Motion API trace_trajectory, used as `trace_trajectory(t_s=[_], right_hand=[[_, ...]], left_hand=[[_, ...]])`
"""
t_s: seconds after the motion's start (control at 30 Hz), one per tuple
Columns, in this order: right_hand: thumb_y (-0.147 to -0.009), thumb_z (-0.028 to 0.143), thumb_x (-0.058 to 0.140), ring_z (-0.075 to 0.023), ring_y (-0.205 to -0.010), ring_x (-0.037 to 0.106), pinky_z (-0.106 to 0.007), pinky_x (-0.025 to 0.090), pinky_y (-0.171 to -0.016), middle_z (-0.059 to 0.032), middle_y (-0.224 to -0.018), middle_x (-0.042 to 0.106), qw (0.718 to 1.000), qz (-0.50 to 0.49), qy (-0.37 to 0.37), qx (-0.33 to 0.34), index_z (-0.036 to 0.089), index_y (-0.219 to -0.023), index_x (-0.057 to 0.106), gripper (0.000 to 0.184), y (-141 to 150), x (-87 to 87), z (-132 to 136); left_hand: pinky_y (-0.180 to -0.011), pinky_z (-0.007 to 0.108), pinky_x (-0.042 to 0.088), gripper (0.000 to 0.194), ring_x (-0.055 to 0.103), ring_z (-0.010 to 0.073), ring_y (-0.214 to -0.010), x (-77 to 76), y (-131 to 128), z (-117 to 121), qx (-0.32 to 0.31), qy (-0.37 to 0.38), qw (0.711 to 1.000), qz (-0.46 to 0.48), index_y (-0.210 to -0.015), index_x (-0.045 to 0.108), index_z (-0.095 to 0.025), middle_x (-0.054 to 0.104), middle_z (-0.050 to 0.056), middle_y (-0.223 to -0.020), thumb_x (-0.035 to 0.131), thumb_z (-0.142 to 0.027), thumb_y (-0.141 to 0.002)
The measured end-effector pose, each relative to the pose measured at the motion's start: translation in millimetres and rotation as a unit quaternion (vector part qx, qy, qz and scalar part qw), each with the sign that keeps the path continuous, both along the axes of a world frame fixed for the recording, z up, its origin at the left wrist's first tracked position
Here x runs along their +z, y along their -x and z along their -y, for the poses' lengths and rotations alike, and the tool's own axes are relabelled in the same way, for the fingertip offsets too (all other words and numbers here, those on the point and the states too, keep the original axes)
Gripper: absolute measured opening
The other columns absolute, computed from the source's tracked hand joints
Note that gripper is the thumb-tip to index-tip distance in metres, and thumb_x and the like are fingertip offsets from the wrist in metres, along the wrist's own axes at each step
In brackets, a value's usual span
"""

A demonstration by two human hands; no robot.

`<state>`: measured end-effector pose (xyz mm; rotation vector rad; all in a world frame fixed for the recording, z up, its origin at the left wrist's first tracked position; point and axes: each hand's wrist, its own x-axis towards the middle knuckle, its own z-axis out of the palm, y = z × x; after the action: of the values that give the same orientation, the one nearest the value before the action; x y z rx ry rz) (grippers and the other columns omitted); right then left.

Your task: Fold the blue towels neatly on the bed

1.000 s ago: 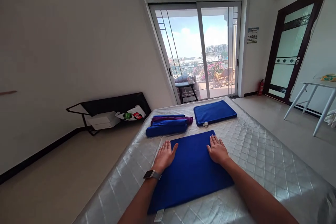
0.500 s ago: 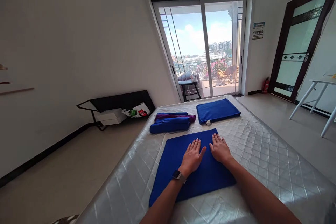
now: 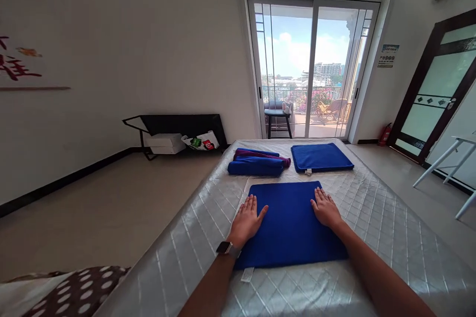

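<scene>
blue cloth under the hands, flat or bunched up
Flat: the blue cloth has a smooth face and straight edges, with the left hand and right hand laid on opposite sides.

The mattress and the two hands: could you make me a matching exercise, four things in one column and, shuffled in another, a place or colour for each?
Things
1. left hand
2. right hand
3. watch
4. cloth bundle

Places or colours
A. blue and purple, on the mattress
B. flat at the right edge of the near cloth
C. dark face, grey band
D. flat at the left edge of the near cloth

Right pairs: 1-D, 2-B, 3-C, 4-A
</scene>
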<state>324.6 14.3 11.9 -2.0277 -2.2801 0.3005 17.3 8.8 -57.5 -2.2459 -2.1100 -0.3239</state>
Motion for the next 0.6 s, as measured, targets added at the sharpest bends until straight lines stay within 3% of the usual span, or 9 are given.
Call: trace_trajectory(t_s=[0.3,0.6], right_hand=[[-0.103,0.032,0.018,-0.0211,-0.155,0.013,-0.042,0.017,-0.123,-0.0146,-0.166,0.019,0.999,0.038,0.000,0.016,0.003,-0.159,0.021,0.063,-3.2,7.4,12.5],[-0.104,0.037,0.021,-0.0218,-0.154,0.016,-0.043,0.018,-0.123,-0.0141,-0.165,0.022,0.999,0.026,-0.019,0.022,0.005,-0.159,0.025,0.063,-4.1,-3.2,41.3]], left_hand=[[-0.122,0.047,0.026,0.090,0.030,0.0334,-0.150,13.3,-11.6,2.5,0.018,0.012,0.999,0.042,-0.153,0.036,-0.002,0.034,0.020,-0.160,0.017,-0.070,-0.097],[-0.121,0.049,0.026,0.089,0.028,0.0337,-0.150,3.3,-5.9,-1.8,0.005,0.006,0.999,0.033,-0.153,0.035,-0.003,0.035,0.021,-0.160,0.016,-0.070,-0.097]])
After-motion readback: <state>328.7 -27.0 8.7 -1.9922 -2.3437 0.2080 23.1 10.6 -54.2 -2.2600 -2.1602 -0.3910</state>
